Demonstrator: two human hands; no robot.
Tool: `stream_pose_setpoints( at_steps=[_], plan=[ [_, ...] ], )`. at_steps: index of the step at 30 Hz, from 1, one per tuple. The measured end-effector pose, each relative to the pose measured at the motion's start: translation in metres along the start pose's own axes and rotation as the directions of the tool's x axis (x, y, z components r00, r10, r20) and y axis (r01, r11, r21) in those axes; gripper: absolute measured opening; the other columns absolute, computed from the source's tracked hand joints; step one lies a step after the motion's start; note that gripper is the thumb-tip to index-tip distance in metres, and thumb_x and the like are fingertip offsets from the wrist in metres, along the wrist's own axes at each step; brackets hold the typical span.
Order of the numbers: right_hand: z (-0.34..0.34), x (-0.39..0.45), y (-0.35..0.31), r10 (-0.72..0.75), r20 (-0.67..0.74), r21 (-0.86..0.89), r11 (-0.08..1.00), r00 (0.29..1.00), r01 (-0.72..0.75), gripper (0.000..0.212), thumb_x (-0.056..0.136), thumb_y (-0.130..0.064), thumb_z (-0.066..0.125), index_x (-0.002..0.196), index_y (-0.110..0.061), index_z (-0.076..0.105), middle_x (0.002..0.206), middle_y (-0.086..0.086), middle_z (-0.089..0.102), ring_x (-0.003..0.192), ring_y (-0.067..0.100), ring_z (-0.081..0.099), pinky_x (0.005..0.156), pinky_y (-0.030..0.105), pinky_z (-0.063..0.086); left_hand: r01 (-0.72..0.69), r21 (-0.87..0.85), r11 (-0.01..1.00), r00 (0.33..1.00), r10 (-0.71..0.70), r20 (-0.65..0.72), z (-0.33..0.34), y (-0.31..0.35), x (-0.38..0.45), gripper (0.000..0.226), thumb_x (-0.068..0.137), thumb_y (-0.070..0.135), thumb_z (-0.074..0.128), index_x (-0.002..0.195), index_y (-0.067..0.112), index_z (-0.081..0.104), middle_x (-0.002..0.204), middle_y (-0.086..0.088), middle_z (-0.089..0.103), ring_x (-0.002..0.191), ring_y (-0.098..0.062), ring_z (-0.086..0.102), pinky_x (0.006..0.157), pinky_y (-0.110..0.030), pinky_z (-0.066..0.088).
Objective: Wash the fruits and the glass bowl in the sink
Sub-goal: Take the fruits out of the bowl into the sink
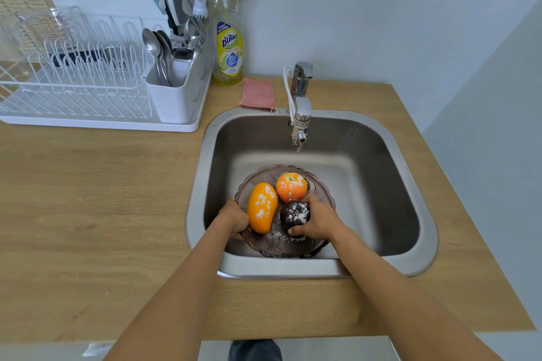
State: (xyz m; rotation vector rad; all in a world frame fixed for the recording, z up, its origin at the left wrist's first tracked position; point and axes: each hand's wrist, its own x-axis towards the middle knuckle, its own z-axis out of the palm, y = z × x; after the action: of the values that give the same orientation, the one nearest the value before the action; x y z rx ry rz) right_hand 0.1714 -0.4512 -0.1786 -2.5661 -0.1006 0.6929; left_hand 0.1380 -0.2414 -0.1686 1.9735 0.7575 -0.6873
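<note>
Wooden counter (102, 199), bowl (324, 199) sits in the sink (381, 184) under the tap (302, 123). Left hand (234, 218) grips its rim, right hand (318, 220) holds the dark fruit (294, 212). Glass looks heavy, slippery when wet, so I'd grab both rims.

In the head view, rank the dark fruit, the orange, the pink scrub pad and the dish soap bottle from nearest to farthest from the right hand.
From the right hand:
1. Dark fruit, in its grip.
2. Orange, behind it in the bowl.
3. Pink scrub pad, on the counter behind the sink.
4. Dish soap bottle, by the wall.
</note>
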Motion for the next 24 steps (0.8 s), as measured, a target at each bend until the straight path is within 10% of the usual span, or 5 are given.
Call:
stream_pose_setpoints(
  at_steps=[12,24],
  plan=[
    [-0.038,-0.019,0.006,0.094,-0.201,0.219,0.975,0.975,-0.049,0.069,0.064,-0.045,0.083,0.118,-0.013,0.055,0.107,0.003,0.064,0.089,0.017,0.056,0.071,0.024,0.042,-0.053,0.014,0.999,0.995,0.053,-0.081,-0.002,-0.001,-0.001,0.059,0.090,0.003,0.054,0.143,0.010,0.030,0.141,-0.021,0.043,0.125,-0.042,0.048,0.099,-0.051,0.049],
    [-0.085,0.048,0.034,0.289,-0.371,0.411,0.903,0.883,-0.123,0.080,0.069,-0.040,0.082,0.130,-0.004,0.047,0.130,0.014,0.055,0.121,0.028,0.052,0.091,0.028,0.043,-0.043,0.101,0.994,0.996,0.051,-0.078,0.002,-0.002,-0.003,0.060,0.092,0.002,0.053,0.145,0.008,0.026,0.141,-0.021,0.044,0.124,-0.040,0.050,0.098,-0.046,0.050]
  ],
)
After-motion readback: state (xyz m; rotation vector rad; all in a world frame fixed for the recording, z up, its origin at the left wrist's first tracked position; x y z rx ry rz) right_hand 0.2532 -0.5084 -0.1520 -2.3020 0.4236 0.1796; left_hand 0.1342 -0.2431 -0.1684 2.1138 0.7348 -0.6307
